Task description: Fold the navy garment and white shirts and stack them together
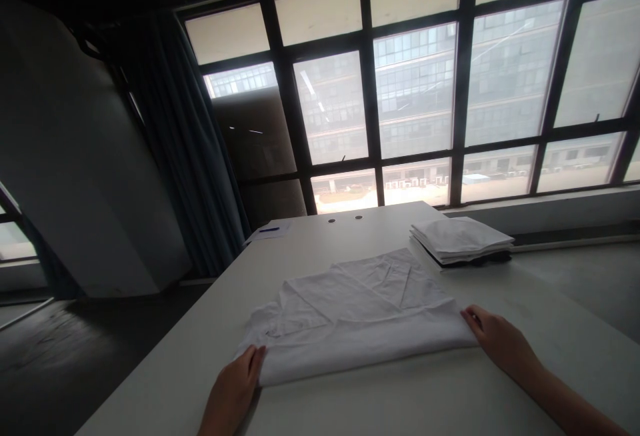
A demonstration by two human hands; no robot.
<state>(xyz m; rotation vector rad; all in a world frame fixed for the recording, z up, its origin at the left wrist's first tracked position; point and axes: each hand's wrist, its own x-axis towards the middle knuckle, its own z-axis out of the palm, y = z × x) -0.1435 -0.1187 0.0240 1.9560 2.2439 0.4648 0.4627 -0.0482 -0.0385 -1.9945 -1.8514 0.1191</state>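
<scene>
A white shirt (pixel 360 319) lies partly folded on the white table (pixel 300 249), its near side turned over into a long band. My left hand (pixel 234 386) pinches the band's left end, with thumb and fingers closed on the cloth. At the opposite end, my right hand (pixel 500 336) grips the right corner between closed fingers. Creased sleeves and loose layers of the shirt spread out beyond the band, away from me.
A stack of folded clothes (pixel 460 239), white on top with black below, sits at the table's right edge. Far left on the table are a sheet of paper (pixel 280 231) and a blue pen (pixel 269 229). Windows (pixel 415 89) and a dark curtain (pixel 195 143) stand behind.
</scene>
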